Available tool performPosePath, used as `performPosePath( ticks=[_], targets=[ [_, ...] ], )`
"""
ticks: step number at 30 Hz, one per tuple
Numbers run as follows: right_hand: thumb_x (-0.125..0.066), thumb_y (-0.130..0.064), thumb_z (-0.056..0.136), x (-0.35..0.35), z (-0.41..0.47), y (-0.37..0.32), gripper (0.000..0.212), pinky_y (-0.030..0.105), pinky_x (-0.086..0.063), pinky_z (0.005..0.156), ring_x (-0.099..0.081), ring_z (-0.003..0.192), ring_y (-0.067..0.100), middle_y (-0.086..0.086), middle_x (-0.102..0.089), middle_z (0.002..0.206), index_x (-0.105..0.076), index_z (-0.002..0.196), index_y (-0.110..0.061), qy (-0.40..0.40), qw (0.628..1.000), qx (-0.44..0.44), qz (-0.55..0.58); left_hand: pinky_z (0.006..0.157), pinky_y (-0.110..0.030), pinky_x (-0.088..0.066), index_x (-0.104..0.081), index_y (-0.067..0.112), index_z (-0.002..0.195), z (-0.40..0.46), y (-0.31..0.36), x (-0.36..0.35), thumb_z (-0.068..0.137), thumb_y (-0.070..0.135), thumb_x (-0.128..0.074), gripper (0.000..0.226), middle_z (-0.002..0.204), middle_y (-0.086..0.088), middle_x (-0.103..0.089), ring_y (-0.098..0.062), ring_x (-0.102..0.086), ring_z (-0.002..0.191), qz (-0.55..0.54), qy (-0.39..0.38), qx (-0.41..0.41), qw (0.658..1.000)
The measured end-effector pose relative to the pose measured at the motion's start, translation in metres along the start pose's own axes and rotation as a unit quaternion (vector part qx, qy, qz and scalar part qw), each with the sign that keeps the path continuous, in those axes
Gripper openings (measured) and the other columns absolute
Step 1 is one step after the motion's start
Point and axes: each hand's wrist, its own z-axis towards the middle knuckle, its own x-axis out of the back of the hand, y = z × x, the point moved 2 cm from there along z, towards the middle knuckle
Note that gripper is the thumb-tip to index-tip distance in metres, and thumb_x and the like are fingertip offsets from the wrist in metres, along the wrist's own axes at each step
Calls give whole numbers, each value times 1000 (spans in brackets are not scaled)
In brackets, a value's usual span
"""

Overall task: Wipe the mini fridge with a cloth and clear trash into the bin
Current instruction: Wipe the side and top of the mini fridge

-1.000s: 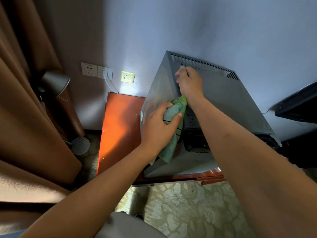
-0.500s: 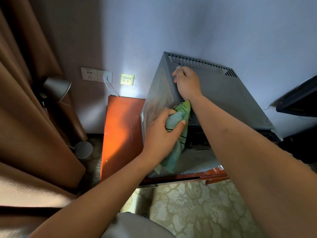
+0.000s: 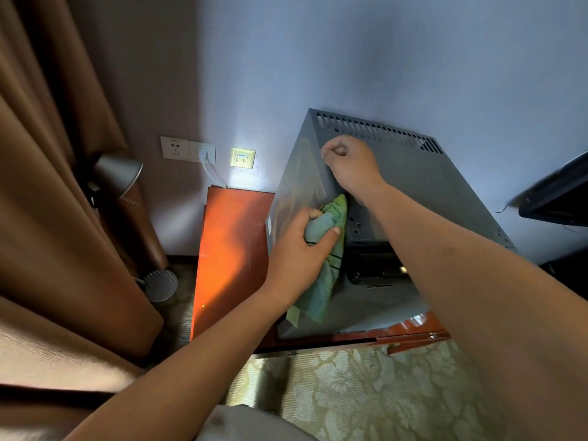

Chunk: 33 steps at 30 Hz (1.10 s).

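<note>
1. mini fridge (image 3: 423, 186): grey metal box, seen from above and behind, standing against a bluish wall (image 3: 381, 58). a row of vent slots runs along its top edge, just beyond the right hand. its dark rear recess lies between the two forearms.
2. left hand (image 3: 297, 249): fingers and thumb curled round the cloth, pressing it against the fridge's corner edge, just below the right hand.
3. cloth (image 3: 324, 265): green-blue towelling with thin dark stripes, bunched in the left hand; its loose end hangs down below the left wrist along the fridge's side.
4. right hand (image 3: 351, 165): fingers curled into a loose fist, resting on the fridge's top near the left corner, just short of the vent slots. whether it pinches anything cannot be told.
5. wooden cabinet (image 3: 232, 249): orange-red, glossy, left of the left hand, touching or just beside the fridge's side; a matching base strip shows under the fridge, below the right forearm.
6. wall sockets (image 3: 187, 151): white pair, beyond and left of both hands, with a white cable plugged into the right one. a yellowish data plate (image 3: 242, 158) sits between the sockets and the fridge.
7. lamp (image 3: 119, 171): grey metal shade, far left of the left hand, beside a brown curtain (image 3: 47, 186); its round base rests on the floor below.
8. carpet (image 3: 366, 393): pale green floral pattern, beneath both forearms.
9. dark object (image 3: 556, 195): blurred, at the edge right of the right forearm; not identifiable.
</note>
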Motion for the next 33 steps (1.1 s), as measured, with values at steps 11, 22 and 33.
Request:
performPosePath(
  ticks=[11,22,33],
  targets=[
    [-53,-33,96,4,-32,12,8,30,-46,60,-57,68,6,-12,-59,71,-61,98,-30,36,987,14,-154,87,-49,-58,-59,34,119,12,-67,5,87,50,-67,36,105,10,-69,-13,-68,96,36,-37,144,988],
    [-48,-26,99,3,-32,12,10,32,-42,59,-53,66,6,-11,-55,71,-58,101,-26,41,986,5,-161,78,-41,-58,-63,30,113,50,-65,9,86,42,-70,30,99,5,-67,-18,-68,90,21,-43,189,981],
    [-46,-19,93,7,-27,5,15,31,-41,59,-56,70,11,-8,-60,78,-58,99,-26,24,988,-39,-150,82,-50,-61,-68,22,92,109,-11,13,72,42,-76,29,88,-4,-76,-26,-74,81,-59,-22,169,984]
  ],
)
